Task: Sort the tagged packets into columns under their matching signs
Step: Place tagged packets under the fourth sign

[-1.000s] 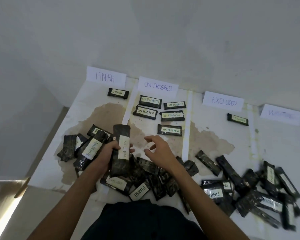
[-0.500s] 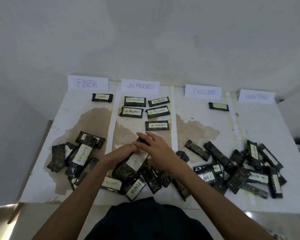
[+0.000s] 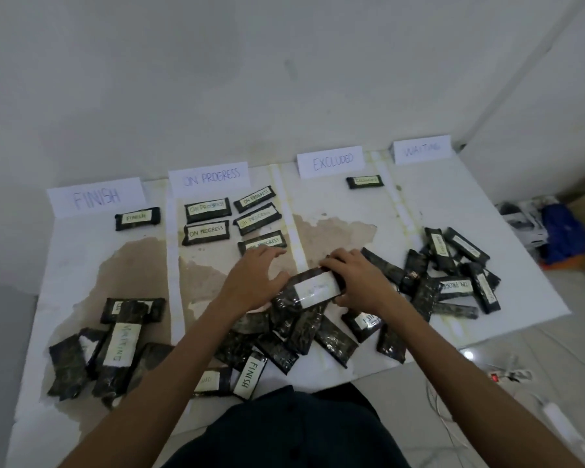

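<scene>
Packet [image 3: 285, 300] lies over the middle heap [image 3: 304, 336], right hand [image 3: 355, 282] with fingers [image 3: 333, 262] curled round one end, left hand [image 3: 254, 282] loose beside the other. Tag [image 3: 316, 289] blurred: read it, then lay it square in the matching column.

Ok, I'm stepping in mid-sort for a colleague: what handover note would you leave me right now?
Hands: right hand grips a packet, tag blurred; left hand, fingers straight, touches its other end.
Done: one under FINISH sign, five under ON PROGRESS sign, one under EXCLUDED sign.
Left: place the held packet, then sort the left pile, centre pile and right pile; no row at WAITING sign yet.
</scene>
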### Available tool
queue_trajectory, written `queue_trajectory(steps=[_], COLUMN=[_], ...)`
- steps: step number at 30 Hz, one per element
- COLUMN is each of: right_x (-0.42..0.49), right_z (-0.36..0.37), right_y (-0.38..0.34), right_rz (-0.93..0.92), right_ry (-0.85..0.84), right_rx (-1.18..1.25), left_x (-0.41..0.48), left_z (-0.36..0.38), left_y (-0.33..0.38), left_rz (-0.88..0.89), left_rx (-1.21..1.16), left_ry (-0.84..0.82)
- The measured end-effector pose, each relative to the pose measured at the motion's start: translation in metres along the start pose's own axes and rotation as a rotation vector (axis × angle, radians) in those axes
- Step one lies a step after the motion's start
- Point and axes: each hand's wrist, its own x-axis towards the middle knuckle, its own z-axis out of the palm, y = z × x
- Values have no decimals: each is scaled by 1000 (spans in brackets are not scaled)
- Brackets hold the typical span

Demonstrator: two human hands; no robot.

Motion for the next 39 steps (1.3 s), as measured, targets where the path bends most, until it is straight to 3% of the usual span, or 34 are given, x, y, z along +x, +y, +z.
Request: queue_trajectory(steps=[13,29,39], right_x=[-35,13,75], right_z=[-48,-96,-87], right_y=[166,432,553], right_rz=[318,367,402], right_ry=[23,9,-17], right_rx=[57,124,125], left_x=[102,291,394], left_z=[66,210,264], left_y=[85,219,242], left_rz=[134,15,-75], left_rx=[59,9,31], left_ry=[-24,-85,-158])
